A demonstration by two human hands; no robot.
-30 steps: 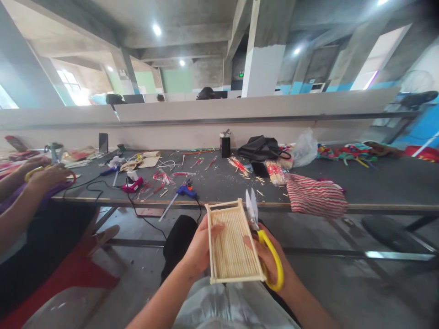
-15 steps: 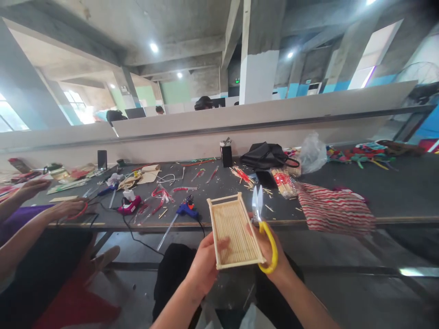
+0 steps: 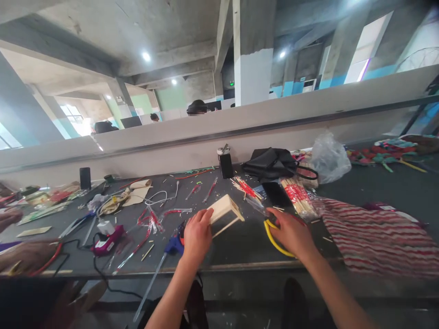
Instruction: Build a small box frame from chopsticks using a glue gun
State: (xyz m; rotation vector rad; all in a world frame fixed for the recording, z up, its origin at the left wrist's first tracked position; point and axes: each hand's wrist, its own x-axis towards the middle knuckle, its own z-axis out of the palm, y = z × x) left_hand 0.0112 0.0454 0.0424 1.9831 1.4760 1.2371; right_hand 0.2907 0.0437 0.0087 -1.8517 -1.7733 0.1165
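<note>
My left hand (image 3: 198, 234) is closed around a small tray made of thin wooden sticks (image 3: 223, 211), which is tilted on its side just above the dark table. My right hand (image 3: 291, 232) is closed on a pair of scissors with yellow handles (image 3: 272, 240), low over the table. Their blades point away from me, toward a red-wrapped bundle of sticks (image 3: 247, 187). Beside my left hand lies a blue glue gun (image 3: 174, 245), partly hidden by that hand.
A black phone (image 3: 276, 194), a plastic-wrapped stick pack (image 3: 297, 196) and a striped cloth (image 3: 370, 237) lie to the right. Behind them are a black bag (image 3: 272, 163) and a clear plastic bag (image 3: 329, 157). A magenta power block (image 3: 109, 240) with cables sits left, near another person's hand (image 3: 32, 257).
Both hands have moved forward from my lap to over the table and spread apart. The tray has turned onto its side in my left hand; the scissors have gone right and down.
</note>
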